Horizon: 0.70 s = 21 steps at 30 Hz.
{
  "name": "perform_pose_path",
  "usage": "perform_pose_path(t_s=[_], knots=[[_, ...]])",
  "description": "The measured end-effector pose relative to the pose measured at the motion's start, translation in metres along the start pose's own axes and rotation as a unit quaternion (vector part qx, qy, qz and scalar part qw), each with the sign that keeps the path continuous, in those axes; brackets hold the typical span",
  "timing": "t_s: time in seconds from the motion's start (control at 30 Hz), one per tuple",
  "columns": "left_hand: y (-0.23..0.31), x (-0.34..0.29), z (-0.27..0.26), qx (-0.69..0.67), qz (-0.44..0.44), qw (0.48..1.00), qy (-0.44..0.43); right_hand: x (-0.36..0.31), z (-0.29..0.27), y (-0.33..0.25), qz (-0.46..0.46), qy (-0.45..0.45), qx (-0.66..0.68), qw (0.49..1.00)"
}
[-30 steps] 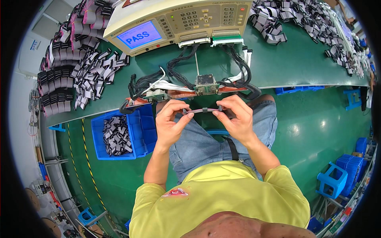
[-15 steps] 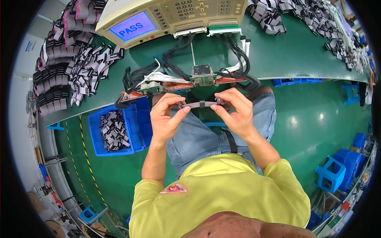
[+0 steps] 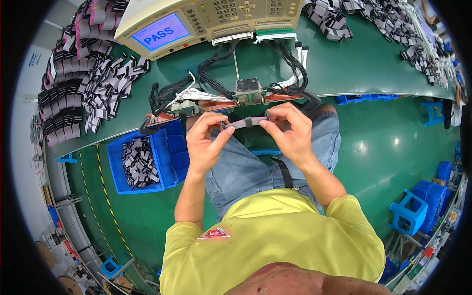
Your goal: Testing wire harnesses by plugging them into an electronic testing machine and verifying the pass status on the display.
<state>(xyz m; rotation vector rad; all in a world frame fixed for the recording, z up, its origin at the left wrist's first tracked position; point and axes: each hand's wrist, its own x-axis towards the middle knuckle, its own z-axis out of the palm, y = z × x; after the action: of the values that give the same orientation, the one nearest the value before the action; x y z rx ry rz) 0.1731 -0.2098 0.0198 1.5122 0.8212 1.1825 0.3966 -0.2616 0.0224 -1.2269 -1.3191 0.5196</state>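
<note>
Between my two hands a short grey ribbon cable (image 3: 239, 123) is stretched, with a dark band at its middle and a black connector at each end. My left hand (image 3: 205, 139) pinches the left connector between thumb and fingers. The right connector is gripped by my right hand (image 3: 291, 132). Just beyond the cable, black test fixtures (image 3: 249, 91) are mounted on a red strip at the bench edge. Black and white wire bundles (image 3: 216, 73) run from them to a beige cable tester (image 3: 206, 24) with a lit blue screen.
A blue bin (image 3: 115, 167) full of ribbon cables stands below the bench at left. Piles of similar cables (image 3: 105, 86) cover the green bench (image 3: 364, 64) at its left and far right. A blue stool (image 3: 409, 212) stands on the floor at right.
My hands and the ribbon cable have shifted slightly toward the bench, the right hand rising a little more. The cable now tilts up toward its right end.
</note>
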Motion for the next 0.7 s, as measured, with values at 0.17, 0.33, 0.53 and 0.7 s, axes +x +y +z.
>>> perform_pose_path(t_s=[0.17,0.33,0.53,0.7], knots=[[-0.004,0.008,0.005,0.088,0.09,0.991,0.032,0.012,0.008,0.003,-0.086,0.048,-0.057,0.993],[-0.005,0.011,0.008,0.101,0.101,0.989,0.046,0.016,0.014,0.001,-0.096,0.077,-0.091,0.988],[-0.009,0.012,0.009,0.124,0.116,0.984,0.058,0.017,0.018,0.004,-0.097,0.083,-0.102,0.987],[-0.01,0.011,0.009,0.147,0.119,0.98,0.06,0.018,0.019,0.005,-0.094,0.087,-0.113,0.985]])
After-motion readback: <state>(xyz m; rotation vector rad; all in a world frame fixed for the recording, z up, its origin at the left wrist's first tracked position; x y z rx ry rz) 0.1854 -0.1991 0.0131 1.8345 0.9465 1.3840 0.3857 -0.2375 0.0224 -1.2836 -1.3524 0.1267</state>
